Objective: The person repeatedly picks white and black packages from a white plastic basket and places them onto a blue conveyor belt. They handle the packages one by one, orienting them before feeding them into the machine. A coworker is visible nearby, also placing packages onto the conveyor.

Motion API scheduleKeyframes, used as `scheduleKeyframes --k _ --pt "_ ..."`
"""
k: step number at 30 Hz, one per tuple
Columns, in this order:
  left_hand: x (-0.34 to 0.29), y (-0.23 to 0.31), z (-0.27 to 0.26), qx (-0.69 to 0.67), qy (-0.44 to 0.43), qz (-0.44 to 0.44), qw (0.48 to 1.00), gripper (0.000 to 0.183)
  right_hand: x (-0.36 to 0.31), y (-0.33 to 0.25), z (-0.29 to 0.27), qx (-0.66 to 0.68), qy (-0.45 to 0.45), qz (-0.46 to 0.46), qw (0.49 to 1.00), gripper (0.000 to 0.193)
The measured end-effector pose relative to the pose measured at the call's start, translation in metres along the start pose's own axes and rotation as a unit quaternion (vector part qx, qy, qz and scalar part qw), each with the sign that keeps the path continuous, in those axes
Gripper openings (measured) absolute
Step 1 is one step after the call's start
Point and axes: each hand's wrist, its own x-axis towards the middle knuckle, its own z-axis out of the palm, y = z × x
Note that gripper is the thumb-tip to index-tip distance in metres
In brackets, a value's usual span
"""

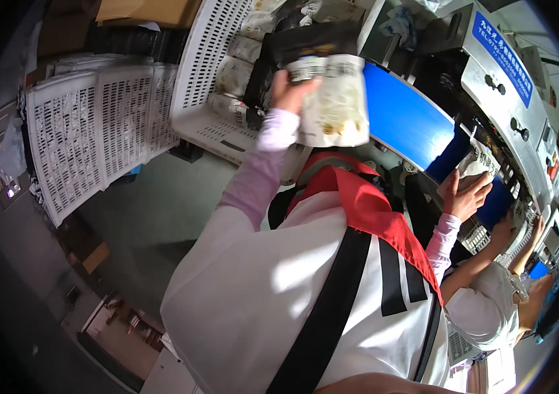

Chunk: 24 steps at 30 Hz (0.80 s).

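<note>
My left hand (pixel 289 93) grips the left side of a stand-up food pouch (pixel 337 105), with a dark upper band and a pale lower part showing light pieces. It is held up over the near right edge of a white perforated crate (pixel 195 72). Inside that crate lie several similar pouches (pixel 233 75). To the right, my right hand (pixel 467 197) has its thumb and fingers around the lower end of a second, whitish pouch (pixel 479 163), above the blue conveyor belt (pixel 404 115). Part of that pouch is hidden behind my fingers.
A metal machine (pixel 483 65) with a blue label and black knobs runs along the belt's far side. Another person's hands (pixel 506 228) work farther down the line at right. White perforated crates (pixel 96 131) stand at left, and a cardboard box (pixel 148 12) sits behind them.
</note>
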Motion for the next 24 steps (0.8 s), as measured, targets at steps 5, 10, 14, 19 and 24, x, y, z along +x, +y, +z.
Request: scheduleKeyframes --k 5,10,14,19,24 --pt "0.012 -0.031 -0.128 -0.055 0.169 0.015 0.984 0.046 -0.002 -0.013 -0.005 -0.005 -0.001 -0.022 1.0 0.094" --pt "-0.004 -0.082 -0.163 0.134 0.251 0.002 0.959 0.057 -0.009 -0.034 -0.011 -0.005 0.001 -0.026 1.0 0.094" --pt "0.008 -0.222 -0.217 0.338 0.046 -0.339 0.877 0.098 -0.008 -0.055 -0.018 0.006 -0.005 -0.042 0.999 0.094" --pt "-0.031 -0.104 -0.088 0.577 0.017 -0.245 0.779 0.133 -0.015 -0.067 -0.023 0.042 -0.012 -0.045 0.998 0.09" --pt "-0.02 -0.161 -0.072 0.681 -0.032 -0.318 0.659 0.151 -0.016 -0.087 -0.027 0.061 -0.015 -0.065 0.996 0.09"
